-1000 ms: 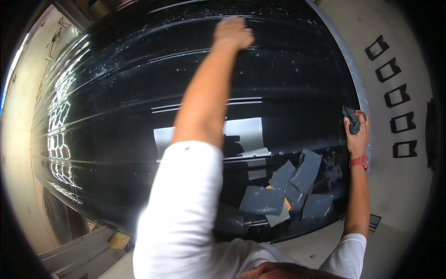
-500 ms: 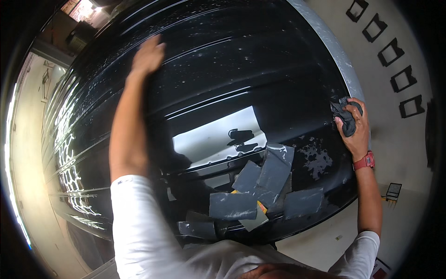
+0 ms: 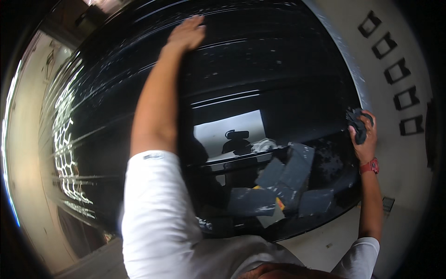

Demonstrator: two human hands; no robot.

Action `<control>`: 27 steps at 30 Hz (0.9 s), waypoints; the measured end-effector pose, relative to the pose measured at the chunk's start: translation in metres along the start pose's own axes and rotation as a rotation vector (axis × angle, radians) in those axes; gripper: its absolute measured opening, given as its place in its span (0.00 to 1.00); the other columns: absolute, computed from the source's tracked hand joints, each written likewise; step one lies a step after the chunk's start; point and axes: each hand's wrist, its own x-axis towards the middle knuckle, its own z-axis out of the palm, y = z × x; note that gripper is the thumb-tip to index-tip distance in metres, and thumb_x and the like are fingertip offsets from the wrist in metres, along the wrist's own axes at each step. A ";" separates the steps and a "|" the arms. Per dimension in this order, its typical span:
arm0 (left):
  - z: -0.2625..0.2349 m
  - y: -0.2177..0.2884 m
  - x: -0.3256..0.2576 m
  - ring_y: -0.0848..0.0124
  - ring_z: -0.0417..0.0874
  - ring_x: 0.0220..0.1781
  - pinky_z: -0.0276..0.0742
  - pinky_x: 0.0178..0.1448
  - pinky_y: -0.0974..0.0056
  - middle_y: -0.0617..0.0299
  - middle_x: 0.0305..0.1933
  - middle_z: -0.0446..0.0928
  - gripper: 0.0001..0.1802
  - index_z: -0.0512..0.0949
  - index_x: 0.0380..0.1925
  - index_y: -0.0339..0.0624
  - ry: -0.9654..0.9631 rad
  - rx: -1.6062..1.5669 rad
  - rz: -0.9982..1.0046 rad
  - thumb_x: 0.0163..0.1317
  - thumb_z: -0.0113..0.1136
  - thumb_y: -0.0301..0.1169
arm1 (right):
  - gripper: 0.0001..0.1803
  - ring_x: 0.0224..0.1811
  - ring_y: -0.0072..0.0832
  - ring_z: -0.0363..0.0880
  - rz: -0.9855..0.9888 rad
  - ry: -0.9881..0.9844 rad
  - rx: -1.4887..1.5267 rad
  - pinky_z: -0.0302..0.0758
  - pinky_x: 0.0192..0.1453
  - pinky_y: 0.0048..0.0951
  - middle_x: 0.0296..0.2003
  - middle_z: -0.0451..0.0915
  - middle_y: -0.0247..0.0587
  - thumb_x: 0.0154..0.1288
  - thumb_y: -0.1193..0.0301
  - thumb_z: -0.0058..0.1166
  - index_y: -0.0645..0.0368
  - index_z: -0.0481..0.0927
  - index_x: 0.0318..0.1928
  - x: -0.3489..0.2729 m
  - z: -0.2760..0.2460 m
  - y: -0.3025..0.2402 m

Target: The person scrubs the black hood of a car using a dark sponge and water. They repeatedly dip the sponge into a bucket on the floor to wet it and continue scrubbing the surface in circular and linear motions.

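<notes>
My left hand [image 3: 188, 32] lies flat, palm down, on the glossy black car body [image 3: 260, 51] near the top of the view, arm stretched out, holding nothing. At the car's right edge my right hand [image 3: 367, 139] is closed around a dark crumpled cloth [image 3: 357, 122]. A red watch [image 3: 370, 165] sits on that wrist. Between my arms a car window [image 3: 223, 130] shows a rear-view mirror [image 3: 237, 135]. Several grey flat pieces [image 3: 290, 179] lie overlapping below it.
Pale floor [image 3: 395, 32] runs along the car's right side, marked with a row of black squares [image 3: 395, 72]. A small grate [image 3: 388, 203] sits in the floor near my right forearm. Bright patterned reflections [image 3: 65, 139] streak the car's left flank.
My left hand slid left across the black surface, then back toward the right and up. My right hand stayed at the car's right edge, still gripping the cloth.
</notes>
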 end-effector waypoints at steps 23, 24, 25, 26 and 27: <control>0.025 0.226 0.115 0.48 0.45 0.92 0.43 0.92 0.46 0.51 0.92 0.44 0.40 0.49 0.87 0.46 0.011 -0.007 0.167 0.84 0.28 0.54 | 0.19 0.62 0.53 0.78 -0.094 0.049 0.058 0.77 0.65 0.50 0.57 0.79 0.50 0.61 0.61 0.75 0.57 0.85 0.46 0.014 -0.002 -0.005; 0.028 0.243 0.132 0.48 0.45 0.92 0.43 0.92 0.46 0.51 0.92 0.44 0.40 0.49 0.87 0.46 0.008 -0.011 0.167 0.84 0.28 0.54 | 0.19 0.61 0.52 0.79 -0.092 0.051 0.074 0.77 0.64 0.50 0.57 0.80 0.49 0.61 0.60 0.75 0.57 0.85 0.46 0.014 -0.002 -0.004; 0.031 0.271 0.145 0.48 0.45 0.92 0.43 0.92 0.46 0.51 0.92 0.44 0.40 0.49 0.88 0.46 0.000 -0.027 0.184 0.84 0.28 0.54 | 0.19 0.61 0.51 0.79 -0.076 0.050 0.075 0.78 0.64 0.50 0.56 0.80 0.49 0.61 0.59 0.75 0.57 0.85 0.46 0.012 -0.003 -0.002; 0.033 0.288 0.155 0.45 0.44 0.92 0.44 0.92 0.45 0.50 0.92 0.43 0.40 0.50 0.87 0.46 -0.015 -0.035 0.176 0.85 0.28 0.56 | 0.19 0.61 0.50 0.79 -0.078 0.056 0.086 0.78 0.64 0.50 0.56 0.80 0.48 0.61 0.59 0.75 0.56 0.85 0.46 0.013 -0.004 0.000; 0.035 0.305 0.163 0.45 0.45 0.92 0.44 0.92 0.45 0.50 0.92 0.43 0.40 0.49 0.87 0.46 -0.026 -0.015 0.189 0.84 0.28 0.56 | 0.19 0.61 0.50 0.79 -0.067 0.068 0.092 0.78 0.64 0.49 0.56 0.80 0.48 0.62 0.58 0.75 0.56 0.85 0.45 0.010 -0.002 0.002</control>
